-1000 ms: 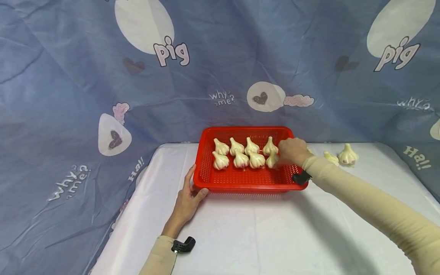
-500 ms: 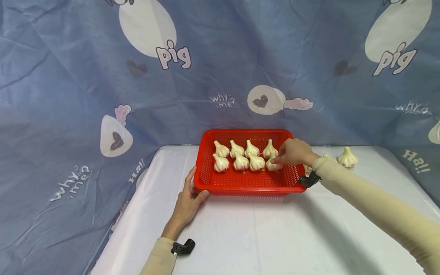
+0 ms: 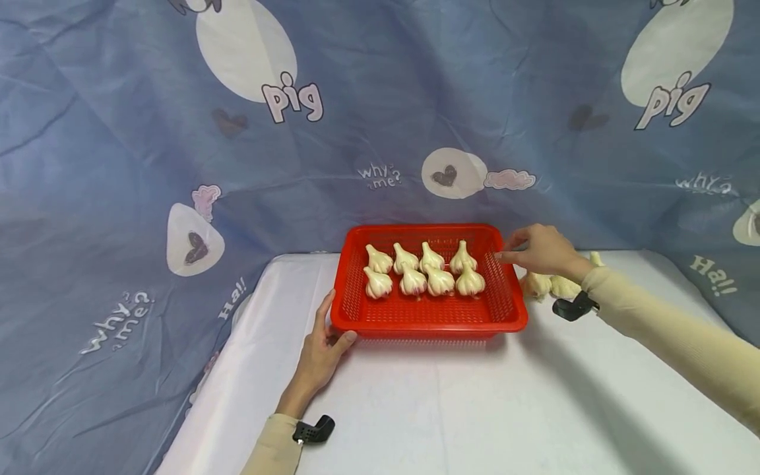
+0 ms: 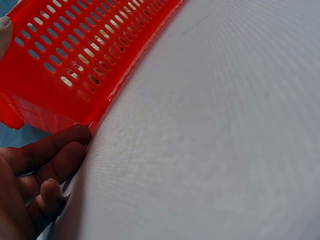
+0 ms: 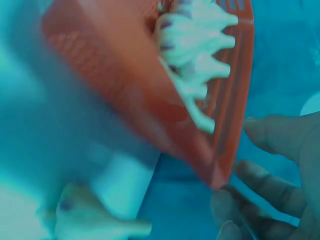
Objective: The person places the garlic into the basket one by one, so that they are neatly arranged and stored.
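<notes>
Left hand (image 3: 318, 353) grips the basket (image 3: 427, 327); right hand (image 3: 549, 252) is empty, fingers loose. The garlic bulb (image 5: 82, 217) beside it seems light, firm; pinch its neck (image 5: 134, 228).

On the white bench (image 3: 439, 409) we see a red basket (image 3: 427, 327) held by the left fingers (image 3: 324, 310), garlic (image 3: 537, 285) near the right fingers (image 3: 512, 256).

Room is left on the near part of the worktop (image 3: 415, 409), in front of the basket (image 3: 427, 327), and inside it along the near side, short of the rows of garlic (image 3: 441, 282). The near left corner is blocked by the left hand (image 3: 317, 356), and the rear is closely bounded by the hanging cloth (image 3: 323, 214). On the right, passage is hindered by the right hand (image 3: 543, 249) and the loose bulbs (image 3: 564, 288) near it.
</notes>
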A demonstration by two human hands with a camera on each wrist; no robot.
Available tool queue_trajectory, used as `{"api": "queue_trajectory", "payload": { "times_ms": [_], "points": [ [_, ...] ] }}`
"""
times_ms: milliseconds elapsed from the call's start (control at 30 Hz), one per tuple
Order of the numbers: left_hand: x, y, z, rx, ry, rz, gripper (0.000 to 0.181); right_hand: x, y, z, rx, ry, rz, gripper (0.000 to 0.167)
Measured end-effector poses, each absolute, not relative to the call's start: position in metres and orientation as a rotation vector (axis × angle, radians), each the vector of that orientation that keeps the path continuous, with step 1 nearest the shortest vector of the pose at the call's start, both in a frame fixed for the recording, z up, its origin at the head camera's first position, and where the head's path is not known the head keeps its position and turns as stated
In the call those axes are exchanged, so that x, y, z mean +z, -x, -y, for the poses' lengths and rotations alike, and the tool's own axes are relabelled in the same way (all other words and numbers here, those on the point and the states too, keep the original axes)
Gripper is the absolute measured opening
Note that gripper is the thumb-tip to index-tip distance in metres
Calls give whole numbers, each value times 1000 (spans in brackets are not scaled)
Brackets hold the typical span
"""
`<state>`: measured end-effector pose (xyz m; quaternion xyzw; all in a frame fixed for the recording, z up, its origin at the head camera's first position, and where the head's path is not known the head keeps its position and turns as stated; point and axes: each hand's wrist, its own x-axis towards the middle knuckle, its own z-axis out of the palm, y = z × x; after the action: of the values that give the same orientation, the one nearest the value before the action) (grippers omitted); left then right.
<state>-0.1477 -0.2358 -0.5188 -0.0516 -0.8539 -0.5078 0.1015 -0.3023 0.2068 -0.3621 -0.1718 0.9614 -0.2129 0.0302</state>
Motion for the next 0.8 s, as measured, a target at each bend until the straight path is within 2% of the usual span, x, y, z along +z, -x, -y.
{"api": "queue_trajectory", "payload": {
  "times_ms": [167,267,800],
  "points": [
    [-519,148,237,-1514,152,2521,93,-365,301,-233,-572,492,-2965,54],
    [-519,148,237,-1511,154,2518,93,-370,300,-247,-514,496,-2976,57],
    [-521,149,236,-1513,151,2513,93,-422,295,-277,-305,792,-3096,51]
  ]
}}
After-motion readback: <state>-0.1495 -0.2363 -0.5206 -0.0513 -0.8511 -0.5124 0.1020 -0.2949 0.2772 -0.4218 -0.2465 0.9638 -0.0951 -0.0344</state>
